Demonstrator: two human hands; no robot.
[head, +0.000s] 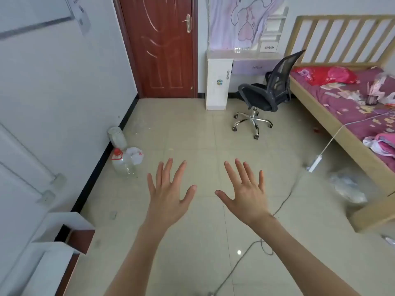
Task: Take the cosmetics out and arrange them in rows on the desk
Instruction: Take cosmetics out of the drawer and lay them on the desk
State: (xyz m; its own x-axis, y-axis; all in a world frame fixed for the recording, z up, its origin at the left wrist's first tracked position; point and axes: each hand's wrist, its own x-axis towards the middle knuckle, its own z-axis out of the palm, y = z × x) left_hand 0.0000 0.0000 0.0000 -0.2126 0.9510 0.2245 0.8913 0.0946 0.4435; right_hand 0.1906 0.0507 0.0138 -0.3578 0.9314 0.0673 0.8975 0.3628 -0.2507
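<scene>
My left hand and my right hand are stretched out in front of me above the tiled floor, backs up, fingers spread and straight, holding nothing. A white and lilac dressing desk stands against the far wall, right of the red door. A small glittery item sits on its top; I cannot tell what it is. No cosmetics can be made out from here.
A black mesh office chair stands in front of the desk. A wooden bed with clutter fills the right side. A power strip and its cables lie on the floor. Plastic bottles stand by the left wall.
</scene>
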